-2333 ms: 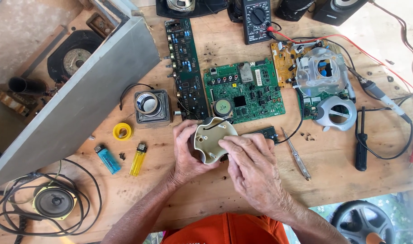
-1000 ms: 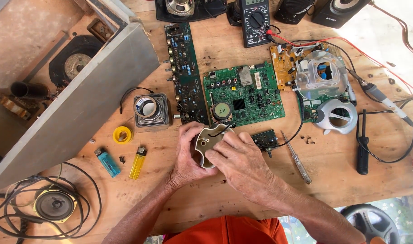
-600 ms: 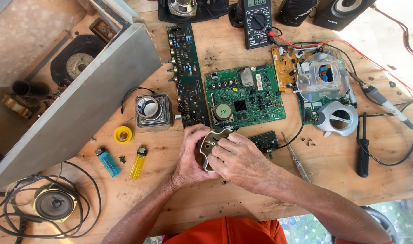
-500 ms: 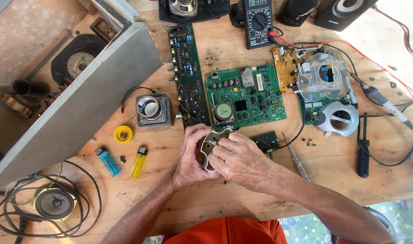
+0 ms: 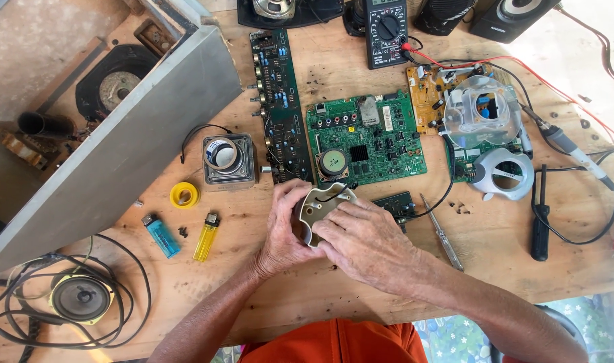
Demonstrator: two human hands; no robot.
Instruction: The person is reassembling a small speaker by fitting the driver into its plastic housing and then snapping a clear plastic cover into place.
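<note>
Both hands (image 5: 334,232) grip a beige housing (image 5: 322,208) (green circuit board (image 5: 374,138) just beyond).

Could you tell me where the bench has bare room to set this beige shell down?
Bare wood lies along the near edge, between the yellow lighter and the left hand, and right of the screwdriver up to the black-handled tool. The far side is crowded: green circuit board, long board, multimeter. Both hands hold the beige shell.
</note>
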